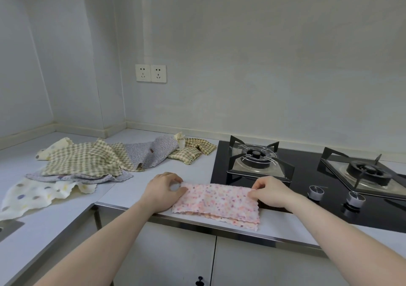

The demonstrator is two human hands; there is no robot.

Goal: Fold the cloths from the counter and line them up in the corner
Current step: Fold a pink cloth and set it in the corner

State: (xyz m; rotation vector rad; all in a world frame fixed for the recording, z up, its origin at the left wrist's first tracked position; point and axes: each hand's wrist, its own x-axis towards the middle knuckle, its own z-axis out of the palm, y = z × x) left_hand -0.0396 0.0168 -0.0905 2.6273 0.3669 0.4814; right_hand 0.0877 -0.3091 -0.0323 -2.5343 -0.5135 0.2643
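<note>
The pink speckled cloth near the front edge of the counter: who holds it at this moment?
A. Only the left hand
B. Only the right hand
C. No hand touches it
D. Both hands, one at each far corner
D: the left hand and the right hand each pinch a far corner of the pink speckled cloth, folded double on the white counter.

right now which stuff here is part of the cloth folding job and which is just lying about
Part of the job:
- pink speckled cloth, pinched by left hand and right hand
- pile of unfolded cloths
- checked cloth

Just there:
- gas hob
- wall sockets
</note>
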